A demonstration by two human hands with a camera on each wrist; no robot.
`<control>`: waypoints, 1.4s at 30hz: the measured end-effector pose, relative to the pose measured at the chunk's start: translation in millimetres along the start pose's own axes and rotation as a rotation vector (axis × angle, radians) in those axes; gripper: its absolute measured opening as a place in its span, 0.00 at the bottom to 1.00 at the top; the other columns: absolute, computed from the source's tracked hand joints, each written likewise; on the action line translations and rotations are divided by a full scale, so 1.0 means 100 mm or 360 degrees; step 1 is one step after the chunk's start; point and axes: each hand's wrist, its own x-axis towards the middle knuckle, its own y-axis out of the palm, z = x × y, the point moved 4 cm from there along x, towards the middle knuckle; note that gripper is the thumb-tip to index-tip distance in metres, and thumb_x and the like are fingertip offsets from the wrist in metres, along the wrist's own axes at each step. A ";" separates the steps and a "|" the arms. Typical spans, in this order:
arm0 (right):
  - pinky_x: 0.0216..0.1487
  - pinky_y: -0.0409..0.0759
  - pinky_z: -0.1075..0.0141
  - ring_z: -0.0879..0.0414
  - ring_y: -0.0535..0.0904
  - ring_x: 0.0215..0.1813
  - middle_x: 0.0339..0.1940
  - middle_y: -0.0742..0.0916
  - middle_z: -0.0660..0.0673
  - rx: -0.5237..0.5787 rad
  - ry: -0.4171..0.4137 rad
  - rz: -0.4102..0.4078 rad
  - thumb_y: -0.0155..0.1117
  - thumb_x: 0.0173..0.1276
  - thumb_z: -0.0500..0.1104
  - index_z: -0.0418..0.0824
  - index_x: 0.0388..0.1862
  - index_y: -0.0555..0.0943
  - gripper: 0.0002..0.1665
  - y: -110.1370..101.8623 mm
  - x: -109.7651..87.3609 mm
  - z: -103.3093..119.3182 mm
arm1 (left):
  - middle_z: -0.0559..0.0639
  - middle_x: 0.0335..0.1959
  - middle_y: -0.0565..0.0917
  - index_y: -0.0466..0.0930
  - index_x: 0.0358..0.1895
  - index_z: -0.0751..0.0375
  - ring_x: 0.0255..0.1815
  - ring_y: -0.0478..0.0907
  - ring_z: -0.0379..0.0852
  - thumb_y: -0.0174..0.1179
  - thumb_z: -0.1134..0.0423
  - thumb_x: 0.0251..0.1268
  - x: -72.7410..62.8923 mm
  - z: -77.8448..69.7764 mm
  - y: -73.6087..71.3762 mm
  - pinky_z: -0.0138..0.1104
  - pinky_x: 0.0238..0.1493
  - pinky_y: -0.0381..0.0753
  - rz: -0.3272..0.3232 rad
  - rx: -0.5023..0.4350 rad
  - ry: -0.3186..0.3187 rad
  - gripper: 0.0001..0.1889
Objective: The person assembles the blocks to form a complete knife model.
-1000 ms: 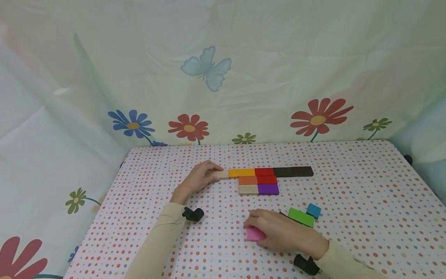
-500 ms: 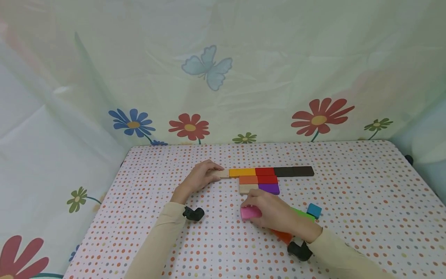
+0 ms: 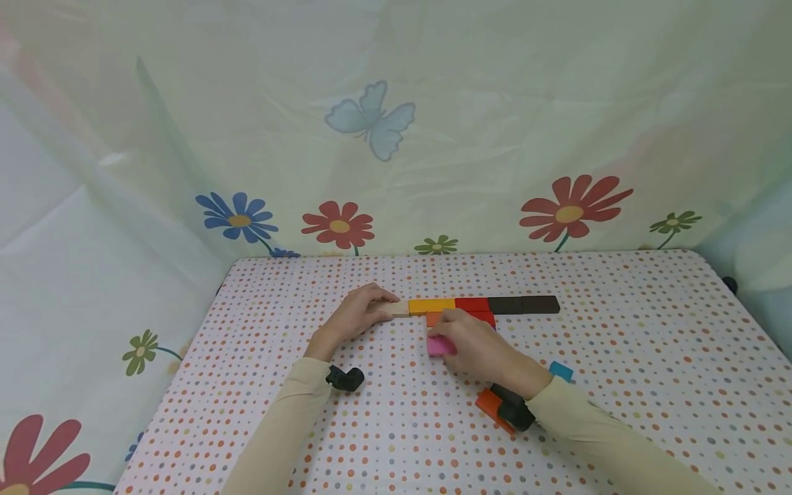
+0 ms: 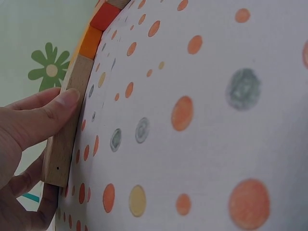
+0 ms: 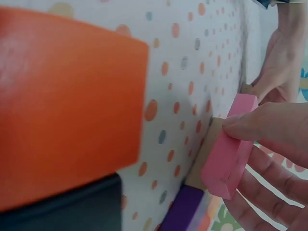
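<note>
My left hand [image 3: 355, 316] grips a plain wooden block [image 4: 67, 125] at the left end of a long row, thumb along its near side and fingers round its end. In the row follow a yellow block [image 3: 432, 305], a red block [image 3: 472, 304] and dark blocks [image 3: 522, 304]. My right hand [image 3: 482, 347] pinches a pink block [image 5: 231, 154] between thumb and fingers. In the right wrist view it overlaps a second plain wooden block [image 5: 204, 156] beside a purple block [image 5: 185, 207]. The hand hides most of the shorter rows in the head view.
An orange-red block [image 3: 495, 411] lies under my right wrist, close to that wrist's camera. Beyond the forearm shows a blue block [image 3: 561, 371]. The dotted tabletop [image 3: 383, 426] meets a floral curtain [image 3: 482, 151] at the back.
My right hand has carried the pink block away from me, up to the front of the short rows. The orange-red block has come into sight and the green one is now hidden. Left hand unmoved.
</note>
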 end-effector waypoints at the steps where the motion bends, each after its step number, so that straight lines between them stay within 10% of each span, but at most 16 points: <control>1: 0.48 0.87 0.57 0.48 0.78 0.50 0.51 0.84 0.40 -0.0013 -0.0002 0.0001 0.83 0.58 0.34 0.36 0.54 0.89 0.24 0.01 0.00 0.00 | 0.51 0.56 0.84 0.87 0.59 0.56 0.57 0.80 0.50 0.69 0.64 0.71 0.00 0.00 0.00 0.46 0.64 0.77 0.0004 0.0003 0.0000 0.16; 42: 0.50 0.87 0.60 0.51 0.80 0.49 0.47 0.83 0.43 -0.0230 -0.0060 -0.0085 0.86 0.55 0.37 0.37 0.49 0.90 0.22 0.13 -0.05 0.02 | 0.51 0.55 0.84 0.87 0.60 0.55 0.56 0.80 0.50 0.69 0.64 0.71 0.00 0.02 0.01 0.46 0.62 0.78 -0.0011 -0.0011 0.0002 0.16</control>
